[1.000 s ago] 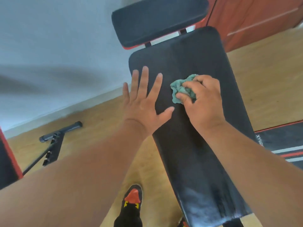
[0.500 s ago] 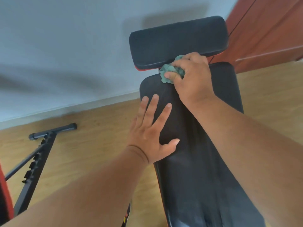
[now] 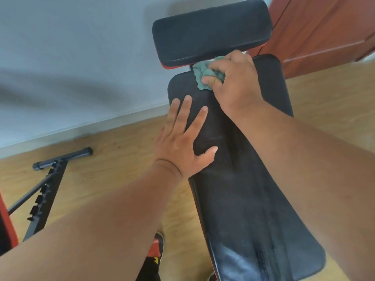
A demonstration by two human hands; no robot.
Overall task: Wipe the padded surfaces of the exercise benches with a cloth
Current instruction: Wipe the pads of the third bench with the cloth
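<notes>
A long black padded bench back [image 3: 243,189] runs from the bottom right up to the middle. Beyond its far end sits a separate black seat pad [image 3: 211,29] with a red underside. My right hand [image 3: 233,82] grips a bunched green cloth [image 3: 203,75] and presses it on the far end of the long pad, just below the seat pad. My left hand [image 3: 182,138] lies flat with spread fingers on the pad's left side, a little nearer to me than the cloth.
A second bench's black metal frame [image 3: 43,197] with a notched rail and a crossbar lies on the wooden floor at the left. A grey wall with a skirting board is behind. A reddish-brown door [image 3: 324,33] is at the top right. My shoe [image 3: 156,254] shows below.
My right hand has carried the cloth up the long pad from its middle to its far end. My left hand has stayed flat on the pad's left side. The view shifted forward.
</notes>
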